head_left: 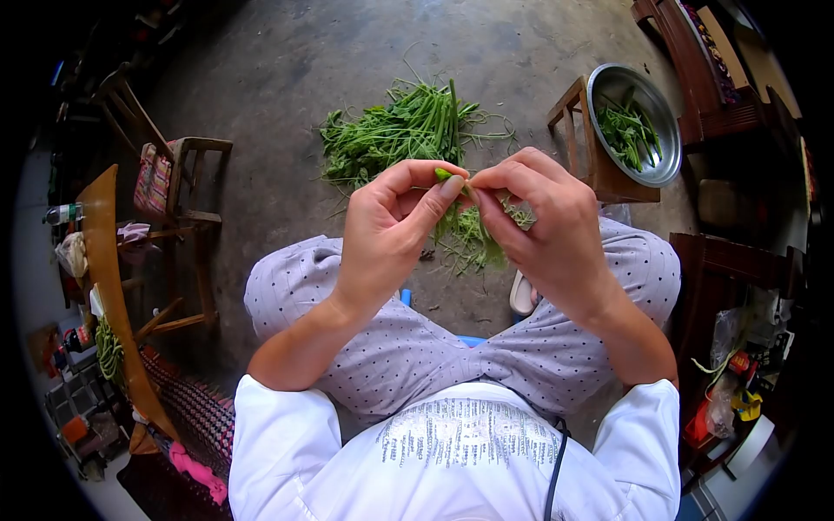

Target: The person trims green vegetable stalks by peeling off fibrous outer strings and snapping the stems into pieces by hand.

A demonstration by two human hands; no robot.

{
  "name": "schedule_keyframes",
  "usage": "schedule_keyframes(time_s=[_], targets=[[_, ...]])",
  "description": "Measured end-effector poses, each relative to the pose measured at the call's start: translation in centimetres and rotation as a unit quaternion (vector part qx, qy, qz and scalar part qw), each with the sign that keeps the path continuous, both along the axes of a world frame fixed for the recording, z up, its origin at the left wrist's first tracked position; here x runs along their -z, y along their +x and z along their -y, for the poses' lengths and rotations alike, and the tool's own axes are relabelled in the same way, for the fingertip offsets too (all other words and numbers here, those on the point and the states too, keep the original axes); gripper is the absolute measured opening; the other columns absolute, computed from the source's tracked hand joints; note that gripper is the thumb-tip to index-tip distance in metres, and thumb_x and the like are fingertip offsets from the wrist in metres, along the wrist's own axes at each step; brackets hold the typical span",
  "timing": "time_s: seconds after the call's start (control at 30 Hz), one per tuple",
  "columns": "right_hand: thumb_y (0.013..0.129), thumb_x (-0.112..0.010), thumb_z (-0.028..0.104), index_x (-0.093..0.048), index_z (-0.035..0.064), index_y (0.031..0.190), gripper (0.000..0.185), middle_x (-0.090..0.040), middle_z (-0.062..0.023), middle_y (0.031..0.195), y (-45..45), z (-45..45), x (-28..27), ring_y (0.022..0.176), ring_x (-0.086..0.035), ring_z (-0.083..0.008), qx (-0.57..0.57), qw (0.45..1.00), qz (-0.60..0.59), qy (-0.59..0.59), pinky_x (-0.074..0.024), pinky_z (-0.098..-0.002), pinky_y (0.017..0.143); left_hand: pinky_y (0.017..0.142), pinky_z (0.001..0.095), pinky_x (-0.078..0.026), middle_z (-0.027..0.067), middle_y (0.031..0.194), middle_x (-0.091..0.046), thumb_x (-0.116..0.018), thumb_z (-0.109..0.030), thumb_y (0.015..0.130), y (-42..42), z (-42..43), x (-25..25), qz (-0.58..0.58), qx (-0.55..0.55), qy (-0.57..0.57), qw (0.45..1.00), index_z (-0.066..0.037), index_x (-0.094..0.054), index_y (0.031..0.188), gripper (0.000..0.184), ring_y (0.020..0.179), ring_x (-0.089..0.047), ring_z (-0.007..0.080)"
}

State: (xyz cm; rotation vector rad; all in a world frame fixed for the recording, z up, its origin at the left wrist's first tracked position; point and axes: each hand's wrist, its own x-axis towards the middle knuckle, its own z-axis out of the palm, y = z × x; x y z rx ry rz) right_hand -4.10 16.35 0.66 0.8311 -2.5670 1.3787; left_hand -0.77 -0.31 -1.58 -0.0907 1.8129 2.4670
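Note:
My left hand (391, 221) is closed in a pinch on a short green vegetable stem (443, 174), held up in front of my chest. My right hand (552, 221) meets it, thumb and forefinger pinched at the stem's right end. What exactly lies between the right fingertips is mostly hidden. Beyond my hands, a heap of leafy green stems (391, 135) lies on the floor. Thin green trimmings (473, 243) are scattered below the fingertips, between my knees.
A metal basin (667, 143) with some greens (627, 130) rests on a wooden stool (569, 108) at the right. On the left are a wooden chair (174, 174) and a wooden table edge (109, 252). Dark wooden furniture (717, 113) lines the right side.

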Motion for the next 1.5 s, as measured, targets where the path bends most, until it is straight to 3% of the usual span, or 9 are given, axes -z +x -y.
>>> schedule_keyframes(time_s=[0.23, 0.4, 0.53, 0.6, 0.93, 1.0, 1.1, 1.37, 1.5], targets=[[0.080, -0.065, 0.005, -0.063, 0.0009, 0.086, 0.008, -0.059, -0.0111, 0.078, -0.1, 0.0, -0.2, 0.071, -0.061, -0.0262, 0.002, 1.000, 0.010, -0.002, -0.0487, -0.0356, 0.063, 0.076, 0.0219, -0.049, 0.0066, 0.094, -0.066, -0.061, -0.013, 0.092, 0.0, 0.2, -0.2, -0.003, 0.009, 0.002, 1.000, 0.003, -0.062, 0.106, 0.021, 0.085, -0.062, 0.0103], [0.086, -0.063, 0.005, -0.062, -0.0028, 0.092, 0.010, -0.061, -0.0108, 0.083, -0.5, -0.4, 0.1, 0.072, -0.062, -0.0148, -0.017, 0.959, 0.236, -0.156, -0.0490, -0.0259, 0.062, 0.076, 0.0237, -0.049, 0.0076, 0.094, -0.066, -0.060, -0.013, 0.093, -0.1, 0.2, 0.2, -0.001, 0.018, 0.014, 1.000, 0.003, -0.062, 0.105, 0.021, 0.085, -0.062, 0.0117], [0.088, -0.063, 0.006, -0.062, -0.0039, 0.092, 0.011, -0.062, -0.0084, 0.083, -0.8, -1.0, -0.1, 0.072, -0.059, -0.0105, -0.006, 0.973, 0.191, -0.127, -0.0475, -0.0232, 0.062, 0.078, 0.0262, -0.050, 0.0087, 0.094, -0.066, -0.058, -0.013, 0.094, -0.2, 0.5, 0.0, 0.014, 0.028, 0.012, 0.999, 0.003, -0.061, 0.106, 0.020, 0.085, -0.063, 0.0139], [0.088, -0.063, 0.007, -0.062, -0.0038, 0.092, 0.012, -0.062, -0.0061, 0.083, -0.9, -1.2, -0.5, 0.072, -0.058, -0.0091, -0.001, 0.928, 0.310, -0.206, -0.0467, -0.0220, 0.063, 0.078, 0.0265, -0.050, 0.0087, 0.094, -0.066, -0.058, -0.013, 0.094, -0.4, 0.7, 0.2, 0.019, 0.031, 0.030, 0.999, 0.003, -0.060, 0.106, 0.020, 0.084, -0.063, 0.0141], [0.088, -0.066, 0.012, -0.061, -0.0030, 0.093, 0.017, -0.062, -0.0037, 0.083, -0.8, -0.6, 0.0, 0.075, -0.058, -0.0067, -0.051, 0.957, 0.241, -0.155, -0.0466, -0.0199, 0.065, 0.076, 0.0279, -0.053, 0.0086, 0.095, -0.065, -0.057, -0.013, 0.094, -0.1, 1.1, 0.0, 0.062, 0.055, 0.039, 0.996, 0.001, -0.058, 0.110, 0.021, 0.084, -0.063, 0.0148], [0.087, -0.068, 0.013, -0.061, -0.0014, 0.092, 0.017, -0.063, -0.0040, 0.085, -1.0, -0.5, -0.2, 0.076, -0.059, -0.0075, -0.072, 0.893, 0.378, -0.232, -0.0479, -0.0209, 0.066, 0.075, 0.0282, -0.053, 0.0085, 0.095, -0.065, -0.057, -0.013, 0.094, -0.1, 0.6, -0.2, 0.054, 0.059, 0.056, 0.995, 0.001, -0.057, 0.111, 0.021, 0.083, -0.063, 0.0151], [0.087, -0.067, 0.012, -0.061, 0.0001, 0.093, 0.015, -0.064, -0.0037, 0.084, -1.5, -0.8, 0.3, 0.076, -0.059, -0.0076, -0.118, 0.853, 0.422, -0.284, -0.0481, -0.0201, 0.068, 0.075, 0.0287, -0.053, 0.0086, 0.095, -0.064, -0.057, -0.013, 0.094, -0.1, 0.6, 0.0, 0.055, 0.063, 0.081, 0.993, 0.000, -0.055, 0.111, 0.021, 0.083, -0.063, 0.0154], [0.091, -0.060, 0.009, -0.061, -0.0003, 0.097, 0.011, -0.064, -0.0032, 0.086, -2.6, -2.4, -0.8, 0.079, -0.059, -0.0079, -0.014, 0.876, 0.321, -0.360, -0.0486, -0.0211, 0.074, 0.074, 0.0288, -0.053, 0.0123, 0.094, -0.064, -0.056, -0.014, 0.095, 0.0, 1.0, -0.4, 0.098, 0.042, 0.105, 0.989, -0.003, -0.052, 0.105, 0.015, 0.082, -0.064, 0.0168], [0.092, -0.057, 0.011, -0.058, 0.0013, 0.095, 0.010, -0.057, -0.0019, 0.083, -2.5, -4.0, -0.3, 0.078, -0.053, -0.0067, -0.047, 0.924, 0.287, -0.246, -0.0428, -0.0205, 0.072, 0.074, 0.0291, -0.054, 0.0144, 0.096, -0.064, -0.055, -0.013, 0.095, 0.1, 1.2, -0.3, 0.098, 0.033, 0.107, 0.989, -0.004, -0.050, 0.105, 0.014, 0.083, -0.065, 0.0173]])
